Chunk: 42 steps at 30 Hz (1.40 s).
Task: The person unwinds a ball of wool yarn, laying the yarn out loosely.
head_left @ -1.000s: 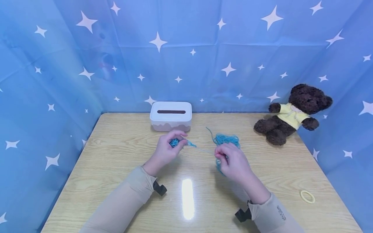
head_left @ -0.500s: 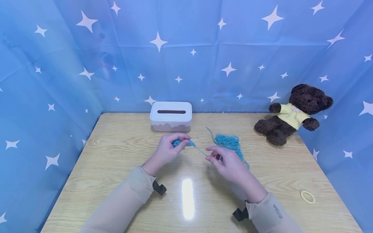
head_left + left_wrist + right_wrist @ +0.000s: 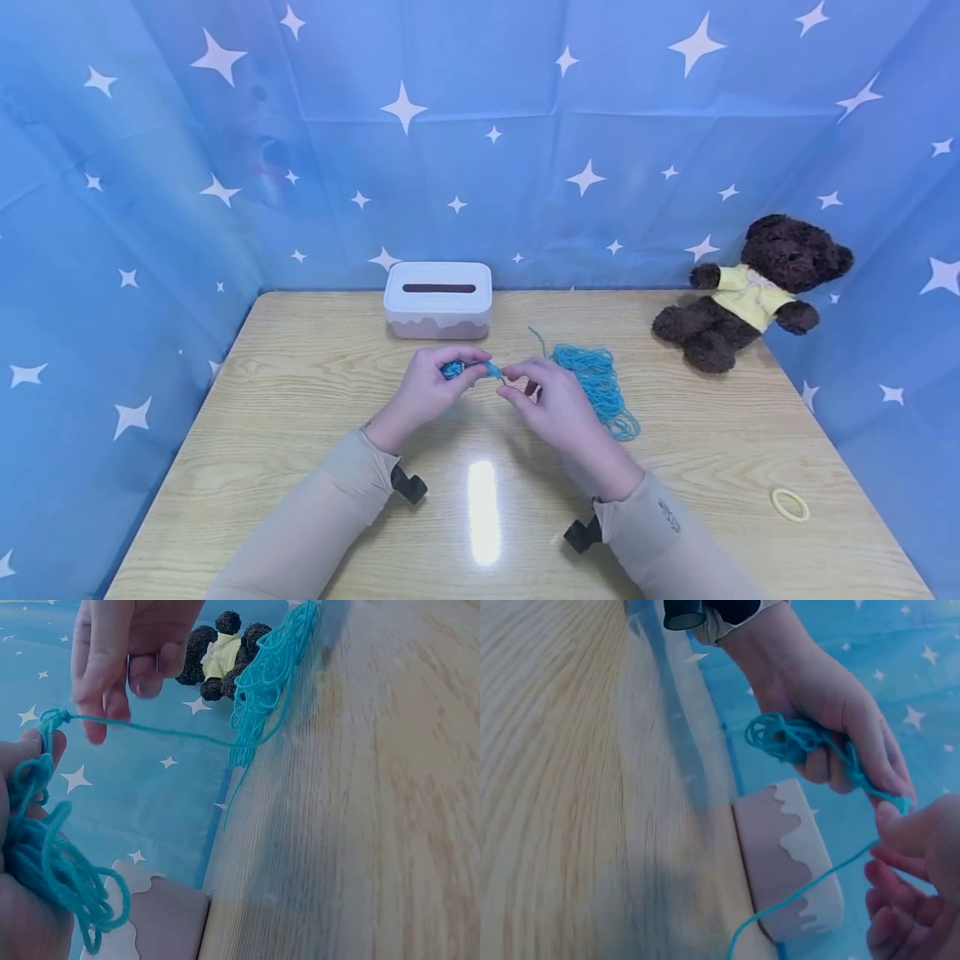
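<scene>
A bundle of turquoise yarn (image 3: 56, 866) is held in my left hand (image 3: 431, 383), with its knotted end (image 3: 56, 718) pinched between thumb and index finger. My right hand (image 3: 558, 408) has its thumb and index fingertips right at that end. In the left wrist view, a single strand (image 3: 176, 735) runs from the knot across the right fingers toward the table. I cannot tell whether the right fingertips pinch the yarn. Just beyond my right hand, a loose pile of the same yarn (image 3: 600, 396) lies on the table.
Behind my left hand stands a white and mauve tissue box (image 3: 438, 321). A dark brown teddy bear (image 3: 738, 304) in a yellow shirt sits at the back right of the wooden table (image 3: 315, 350). A pale yellow ring (image 3: 790, 505) lies near the right edge.
My right hand has travelled left from beside the yarn pile, along the strand, up to the knotted end. The left hand stays nearly still, holding its bundle.
</scene>
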{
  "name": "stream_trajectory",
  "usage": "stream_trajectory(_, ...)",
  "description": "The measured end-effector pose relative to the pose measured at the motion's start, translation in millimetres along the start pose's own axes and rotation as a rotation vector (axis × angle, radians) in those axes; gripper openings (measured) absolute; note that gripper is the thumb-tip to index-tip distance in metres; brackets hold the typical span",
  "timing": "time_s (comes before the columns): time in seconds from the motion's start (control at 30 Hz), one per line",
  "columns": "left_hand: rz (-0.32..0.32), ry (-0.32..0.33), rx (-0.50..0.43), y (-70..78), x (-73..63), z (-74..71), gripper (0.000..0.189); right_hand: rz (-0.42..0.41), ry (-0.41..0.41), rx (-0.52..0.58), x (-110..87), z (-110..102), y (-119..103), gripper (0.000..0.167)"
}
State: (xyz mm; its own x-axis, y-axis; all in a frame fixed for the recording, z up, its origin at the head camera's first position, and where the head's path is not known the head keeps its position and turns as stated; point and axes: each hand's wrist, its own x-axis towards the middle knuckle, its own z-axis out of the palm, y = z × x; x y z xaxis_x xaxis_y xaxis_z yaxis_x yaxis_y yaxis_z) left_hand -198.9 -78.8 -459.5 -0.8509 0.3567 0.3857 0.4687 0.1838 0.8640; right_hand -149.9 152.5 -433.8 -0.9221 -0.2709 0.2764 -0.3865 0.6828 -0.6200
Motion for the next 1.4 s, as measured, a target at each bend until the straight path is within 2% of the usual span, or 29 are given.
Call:
stream_trajectory(0.13, 0.002, 0.001, -0.007, 0.2, 0.3, -0.5, 0.018, 0.014, 0.021, 0.045, 2.4, 5, 0, 0.01)
stream_trajectory(0.23, 0.011, -0.012, 0.018, 0.6, 0.5, -2.0, 0.018, 0.044, 0.03, 0.058, 2.3, 5, -1, 0.009)
stream_trajectory(0.43, 0.092, -0.111, 0.161, 0.3, 1.2, -4.7, 0.023, 0.044, 0.044, 0.05, 1.7, 2, -4, 0.009)
stream_trajectory(0.57, 0.101, -0.145, 0.159, 0.8, 0.3, -3.2, 0.017, 0.033, 0.044, 0.058, 1.2, 1, -5, 0.009)
stream_trajectory(0.77, 0.094, -0.081, 0.152, -0.8, -1.5, -0.8, 0.006, 0.002, 0.072, 0.073, -0.3, 2, -1, 0.003)
stream_trajectory(1.0, 0.135, -0.043, 0.178, -0.9, -0.7, 1.2, 0.007, -0.094, 0.105, 0.066, -1.6, 2, -1, 0.014)
stream_trajectory(1.2, 0.081, 0.051, 0.134, 0.1, -0.9, -1.3, 0.007, -0.142, 0.146, 0.057, -2.1, -2, 0, 0.019)
stream_trajectory(1.4, 0.014, 0.091, 0.112, -3.7, 0.2, -2.9, 0.009, -0.084, 0.105, 0.104, -2.3, -10, 2, 0.018)
